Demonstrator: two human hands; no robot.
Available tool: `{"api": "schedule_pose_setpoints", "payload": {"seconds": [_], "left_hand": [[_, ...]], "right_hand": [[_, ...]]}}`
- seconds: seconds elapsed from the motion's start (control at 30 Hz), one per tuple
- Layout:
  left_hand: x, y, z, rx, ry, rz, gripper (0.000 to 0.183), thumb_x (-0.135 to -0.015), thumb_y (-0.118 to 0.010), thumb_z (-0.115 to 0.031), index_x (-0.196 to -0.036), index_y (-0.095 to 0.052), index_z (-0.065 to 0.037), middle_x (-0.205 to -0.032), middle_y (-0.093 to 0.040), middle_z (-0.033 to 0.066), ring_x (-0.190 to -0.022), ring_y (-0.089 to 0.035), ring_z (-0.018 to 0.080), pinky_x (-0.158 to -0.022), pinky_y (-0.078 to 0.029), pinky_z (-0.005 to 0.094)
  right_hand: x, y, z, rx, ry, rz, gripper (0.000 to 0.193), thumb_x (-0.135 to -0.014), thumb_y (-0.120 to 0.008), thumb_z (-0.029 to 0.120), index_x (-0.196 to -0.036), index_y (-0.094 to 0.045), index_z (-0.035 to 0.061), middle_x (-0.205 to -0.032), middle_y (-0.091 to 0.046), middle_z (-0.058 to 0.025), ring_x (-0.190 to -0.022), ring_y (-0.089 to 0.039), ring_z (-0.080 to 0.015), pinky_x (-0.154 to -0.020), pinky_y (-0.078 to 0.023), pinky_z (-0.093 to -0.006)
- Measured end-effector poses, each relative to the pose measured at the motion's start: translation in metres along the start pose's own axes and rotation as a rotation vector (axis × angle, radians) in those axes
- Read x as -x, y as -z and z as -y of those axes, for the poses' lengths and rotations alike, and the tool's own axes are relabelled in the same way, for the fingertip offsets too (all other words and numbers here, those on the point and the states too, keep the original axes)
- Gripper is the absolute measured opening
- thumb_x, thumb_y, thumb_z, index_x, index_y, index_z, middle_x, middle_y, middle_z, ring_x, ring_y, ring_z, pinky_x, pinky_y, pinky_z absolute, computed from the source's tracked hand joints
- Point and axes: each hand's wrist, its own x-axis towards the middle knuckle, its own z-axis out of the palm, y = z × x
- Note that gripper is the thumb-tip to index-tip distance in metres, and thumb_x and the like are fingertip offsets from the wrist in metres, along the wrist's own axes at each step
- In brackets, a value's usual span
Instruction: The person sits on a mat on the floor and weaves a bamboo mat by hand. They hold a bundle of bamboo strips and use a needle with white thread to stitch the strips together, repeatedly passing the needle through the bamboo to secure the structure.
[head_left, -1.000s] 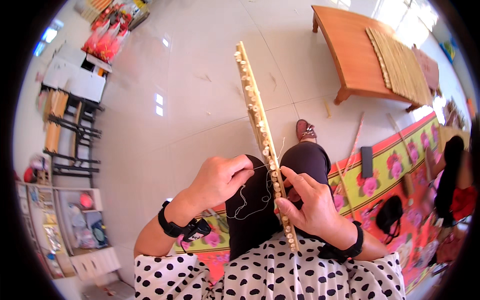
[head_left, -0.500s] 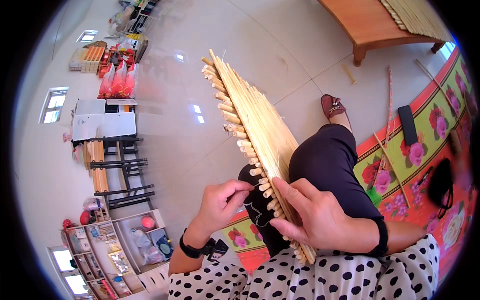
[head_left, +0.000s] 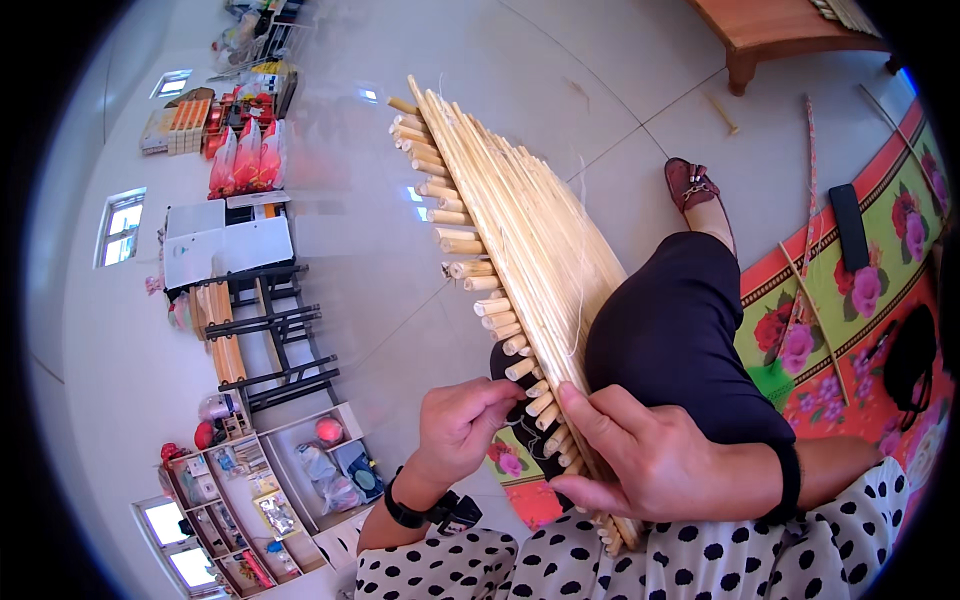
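Note:
A mat of pale, dry plant stalks [head_left: 540, 230] lies slantwise across my lap. Its cut stalk ends stick out in a row along the left edge, with a flat band of stalks crossing just inside them. My right hand [head_left: 650, 455] grips the near part of this mat, fingers on top and thumb by the near stalk ends. Beside the left edge, my left hand [head_left: 465, 420] has thumb and forefinger pinched on a thin white thread [head_left: 505, 420], close to the stalk ends. Another loose white strand [head_left: 580, 300] curls over the mat's upper face.
A wooden table [head_left: 780, 35] stands at the far right. On the floral cloth [head_left: 790, 340] lie a black phone-like slab [head_left: 849, 227], a thin stick [head_left: 815, 325] and a black item [head_left: 908, 360]. Shelves [head_left: 240, 510] and folded black-framed furniture [head_left: 275, 340] stand along the left wall.
The mat has tilted to show more of its upper face. My left hand has come nearer the stalk ends; my right hand keeps its hold. The whole view has shifted slightly.

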Motion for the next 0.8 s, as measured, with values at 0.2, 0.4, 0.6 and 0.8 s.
{"api": "schedule_pose_setpoints", "payload": {"seconds": [0.2,0.4,0.6,0.8], "left_hand": [[-0.006,-0.003,-0.003,-0.016,-0.071,-0.02,0.012,-0.085,-0.064,0.002,-0.096,-0.067,-0.001,-0.069,-0.062,0.0098,-0.056,-0.062,0.0238,-0.051,-0.046,0.0315],[-0.017,0.002,-0.009,-0.119,-0.197,0.013,0.014,-0.082,-0.066,0.003,-0.095,-0.067,-0.001,-0.063,-0.056,0.0089,-0.051,-0.058,0.0238,-0.047,-0.042,0.0339],[-0.022,0.002,-0.008,-0.109,-0.172,0.044,0.013,-0.078,-0.071,0.001,-0.091,-0.066,-0.002,-0.065,-0.056,0.0087,-0.054,-0.058,0.0253,-0.047,-0.042,0.0337],[-0.039,0.012,0.0,-0.199,-0.393,0.049,0.016,-0.072,-0.076,-0.006,-0.079,-0.061,-0.005,-0.071,-0.055,0.0068,-0.057,-0.057,0.0248,-0.049,-0.044,0.0352]], "right_hand": [[0.001,0.001,-0.001,-0.003,0.004,0.019,0.073,-0.084,-0.073,0.035,-0.13,-0.048,-0.0157,-0.093,-0.054,-0.0142,-0.056,-0.059,-0.0193,-0.045,-0.05,-0.0284],[0.0,0.003,0.0,-0.013,0.001,0.022,0.071,-0.084,-0.072,0.036,-0.129,-0.05,-0.0154,-0.09,-0.053,-0.0129,-0.056,-0.059,-0.0189,-0.045,-0.051,-0.0283],[-0.001,0.004,0.005,0.005,-0.04,0.006,0.069,-0.084,-0.072,0.034,-0.128,-0.051,-0.0149,-0.088,-0.052,-0.0124,-0.056,-0.059,-0.0183,-0.045,-0.05,-0.0279],[-0.007,0.014,0.015,0.078,-0.087,0.087,0.073,-0.079,-0.077,0.03,-0.125,-0.049,-0.0189,-0.087,-0.058,-0.0157,-0.066,-0.061,-0.0211,-0.05,-0.052,-0.0298]]}}
